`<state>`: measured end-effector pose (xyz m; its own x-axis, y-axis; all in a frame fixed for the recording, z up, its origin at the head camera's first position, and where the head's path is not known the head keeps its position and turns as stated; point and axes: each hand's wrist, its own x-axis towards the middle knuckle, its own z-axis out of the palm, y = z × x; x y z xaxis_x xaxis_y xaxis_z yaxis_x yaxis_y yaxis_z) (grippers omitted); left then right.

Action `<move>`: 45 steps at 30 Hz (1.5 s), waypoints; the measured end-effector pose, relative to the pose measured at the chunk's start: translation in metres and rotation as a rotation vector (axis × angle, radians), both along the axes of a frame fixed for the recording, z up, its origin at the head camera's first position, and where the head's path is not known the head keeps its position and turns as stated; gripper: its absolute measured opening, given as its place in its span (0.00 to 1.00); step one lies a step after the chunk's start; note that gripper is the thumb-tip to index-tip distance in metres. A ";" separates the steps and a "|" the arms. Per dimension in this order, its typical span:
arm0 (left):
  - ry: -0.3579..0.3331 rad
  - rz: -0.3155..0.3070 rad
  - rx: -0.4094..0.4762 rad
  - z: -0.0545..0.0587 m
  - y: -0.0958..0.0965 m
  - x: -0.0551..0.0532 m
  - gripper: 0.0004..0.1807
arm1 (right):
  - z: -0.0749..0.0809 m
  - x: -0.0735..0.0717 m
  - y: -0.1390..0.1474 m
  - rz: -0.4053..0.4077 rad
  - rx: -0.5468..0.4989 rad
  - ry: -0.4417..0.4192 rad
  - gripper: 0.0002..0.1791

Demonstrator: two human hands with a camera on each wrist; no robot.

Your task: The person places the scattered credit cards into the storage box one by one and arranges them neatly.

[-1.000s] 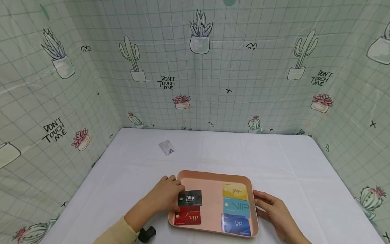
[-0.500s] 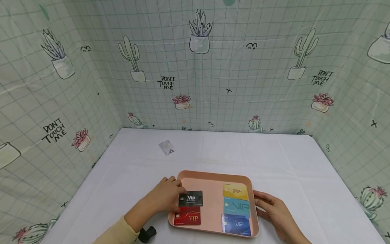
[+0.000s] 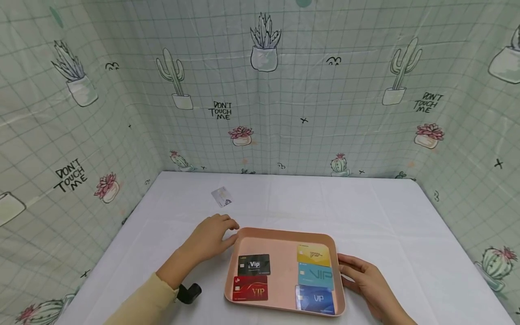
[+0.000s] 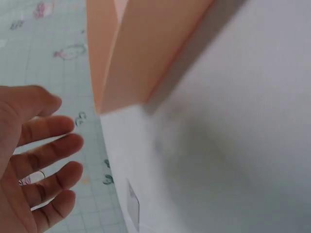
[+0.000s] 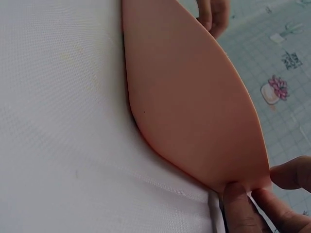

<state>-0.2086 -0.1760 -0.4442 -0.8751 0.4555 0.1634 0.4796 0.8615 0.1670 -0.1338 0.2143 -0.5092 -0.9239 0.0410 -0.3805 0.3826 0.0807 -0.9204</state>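
Note:
A pink tray (image 3: pixel 282 259) lies on the white table. At its left side a black Vip card (image 3: pixel 260 270) sits just above a red VIP card (image 3: pixel 243 293). A yellow card (image 3: pixel 308 249), a teal VIP card (image 3: pixel 313 282) and a blue VIP card (image 3: pixel 314 307) line the right side. My left hand (image 3: pixel 209 239) is at the tray's far left corner, fingers spread and holding nothing; the left wrist view shows them apart from the tray wall. My right hand (image 3: pixel 367 282) touches the tray's right wall with extended fingers (image 5: pixel 236 204), thumb at the rim.
Beyond the tray, a silvery grey card (image 3: pixel 221 197) lies on the table toward the back left. A black device (image 3: pixel 189 293) is at my left wrist. Cloth walls (image 3: pixel 304 90) with a cactus print enclose the table's back and sides.
My left hand has let go of the black card and moved up and left, off the tray's inside to its far left corner. The right hand keeps its place.

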 end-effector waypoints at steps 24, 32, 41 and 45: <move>-0.119 0.377 0.068 -0.033 -0.045 -0.103 0.37 | 0.000 0.001 -0.001 -0.019 0.004 -0.010 0.30; -0.180 0.394 0.138 -0.046 -0.048 -0.118 0.47 | 0.000 0.000 -0.001 -0.015 0.008 -0.014 0.30; -0.299 0.420 0.180 -0.045 -0.055 -0.131 0.55 | 0.000 0.000 -0.001 -0.020 0.016 -0.016 0.30; -0.316 0.432 0.196 -0.045 -0.056 -0.132 0.55 | -0.001 -0.001 -0.001 -0.018 0.008 -0.017 0.30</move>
